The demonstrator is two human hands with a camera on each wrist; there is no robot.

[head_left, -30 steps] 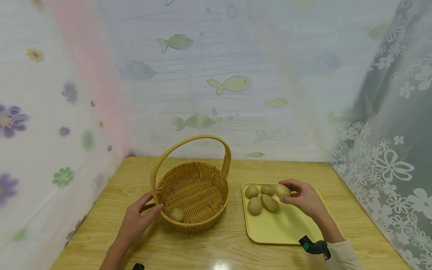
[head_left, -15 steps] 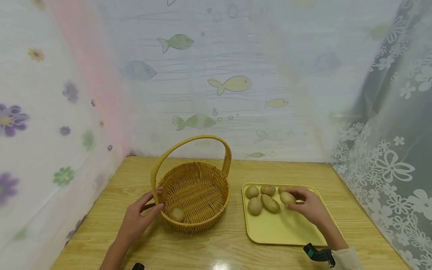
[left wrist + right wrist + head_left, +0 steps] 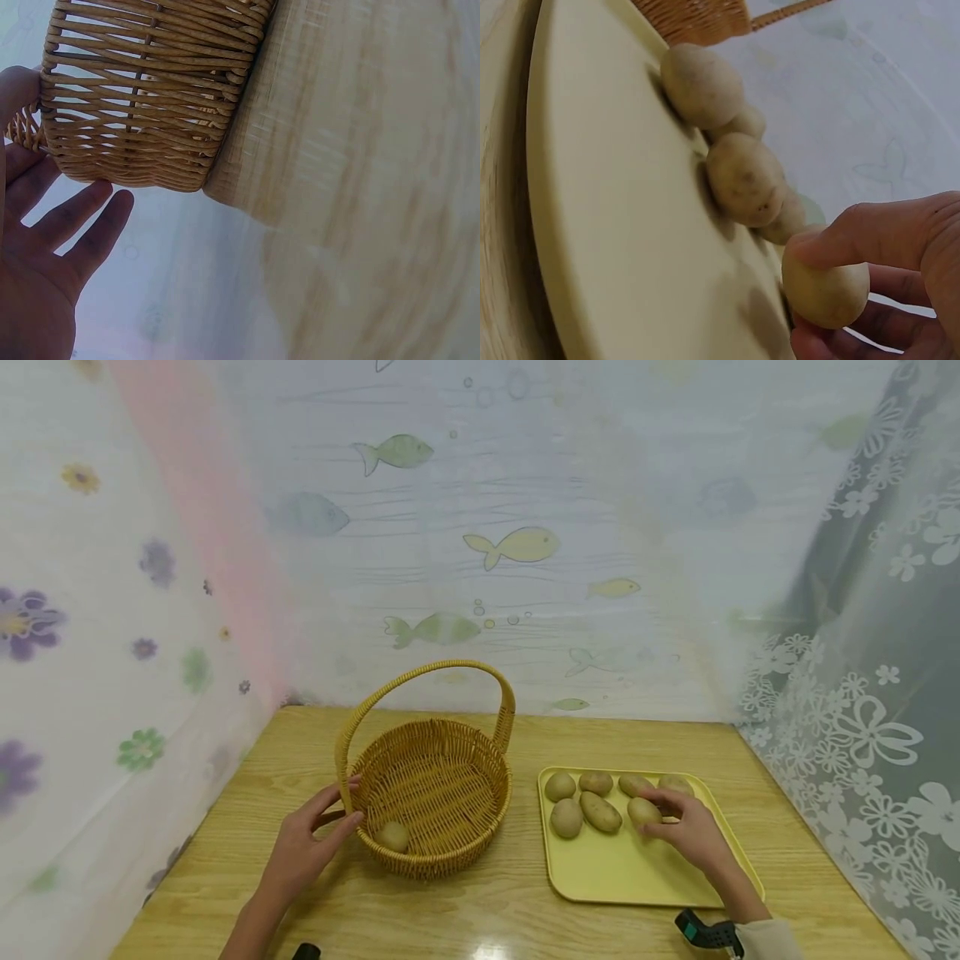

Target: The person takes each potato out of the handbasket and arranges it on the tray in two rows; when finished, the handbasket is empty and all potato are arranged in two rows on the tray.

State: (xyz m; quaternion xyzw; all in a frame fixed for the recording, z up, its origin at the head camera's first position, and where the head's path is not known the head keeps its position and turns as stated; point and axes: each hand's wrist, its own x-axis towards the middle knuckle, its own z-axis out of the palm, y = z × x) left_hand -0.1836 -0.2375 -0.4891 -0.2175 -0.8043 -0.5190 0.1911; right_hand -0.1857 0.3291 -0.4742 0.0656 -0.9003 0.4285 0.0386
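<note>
My left hand [image 3: 307, 835] grips the left side of a wicker basket [image 3: 491, 839], at the foot of its tall handle. In the left wrist view, the thumb and fingers sit around the wicker wall [image 3: 142, 97], some fingers spread. One potato [image 3: 393, 837] lies inside at the basket's near left. On the right, my right hand [image 3: 693, 831] pinches a potato [image 3: 644, 812] between thumb and fingers, low over a yellow tray [image 3: 600, 872]. The right wrist view shows this held potato [image 3: 825, 289] close up, its shadow falling on the tray.
Several other potatoes [image 3: 600, 812] lie along the tray's far and left parts, one potato [image 3: 676, 783] partly behind my right hand. Basket and tray stand apart on a wooden table [image 3: 517, 893]. A fish-printed curtain [image 3: 510, 610] hangs behind the table, with patterned sheets at both sides.
My right hand has moved a little right and nearer with the pinched potato, uncovering potatoes along the tray's far side. The left hand and basket stay put.
</note>
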